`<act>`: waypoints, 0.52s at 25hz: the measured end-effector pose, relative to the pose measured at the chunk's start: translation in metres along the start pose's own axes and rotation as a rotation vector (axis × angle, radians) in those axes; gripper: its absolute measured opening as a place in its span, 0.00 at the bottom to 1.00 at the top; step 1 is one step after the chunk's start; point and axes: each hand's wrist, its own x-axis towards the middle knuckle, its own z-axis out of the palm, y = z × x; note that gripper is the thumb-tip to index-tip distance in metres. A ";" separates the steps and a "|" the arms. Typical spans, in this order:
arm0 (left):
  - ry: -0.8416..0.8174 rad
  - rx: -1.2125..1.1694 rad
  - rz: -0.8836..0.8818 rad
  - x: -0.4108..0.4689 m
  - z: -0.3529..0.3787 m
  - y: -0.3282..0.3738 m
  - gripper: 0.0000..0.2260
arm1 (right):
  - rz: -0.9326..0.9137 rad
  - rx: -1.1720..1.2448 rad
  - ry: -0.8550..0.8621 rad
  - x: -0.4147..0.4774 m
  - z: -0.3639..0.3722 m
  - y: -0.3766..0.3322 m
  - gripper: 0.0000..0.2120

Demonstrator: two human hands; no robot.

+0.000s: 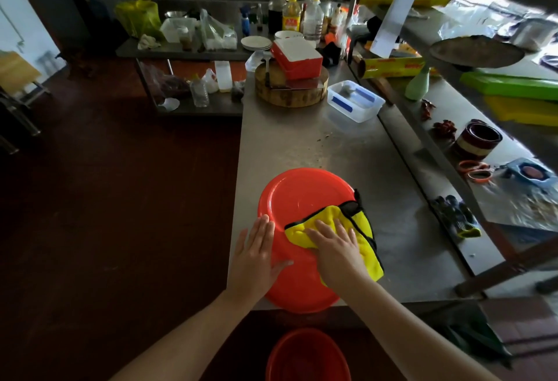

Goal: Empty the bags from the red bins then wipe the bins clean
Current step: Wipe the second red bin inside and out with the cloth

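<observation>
Now a round red plastic bin (302, 199) lies bottom up at the near edge of the steel counter (332, 145).
Left hand (256, 250) lies flat on its glossy rim; right hand (335, 244), fingers straight, presses a fluffy yellow cloth (362, 223) on it.

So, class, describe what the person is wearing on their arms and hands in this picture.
Nothing visible. The left hand and right hand are ungloved and ringless, neither wrist carries a watch or band, and both forearms are bare to the picture's edge, so no sleeve shows.
</observation>
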 end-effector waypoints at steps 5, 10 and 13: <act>0.016 -0.084 0.043 0.004 0.007 -0.005 0.42 | -0.019 -0.098 -0.084 0.031 -0.009 -0.037 0.35; 0.050 -0.103 0.063 0.006 0.006 -0.006 0.41 | 0.022 -0.168 -0.075 0.094 -0.010 -0.061 0.32; 0.111 -0.096 0.087 0.007 0.010 -0.007 0.40 | 0.077 -0.142 -0.057 0.132 -0.021 -0.063 0.33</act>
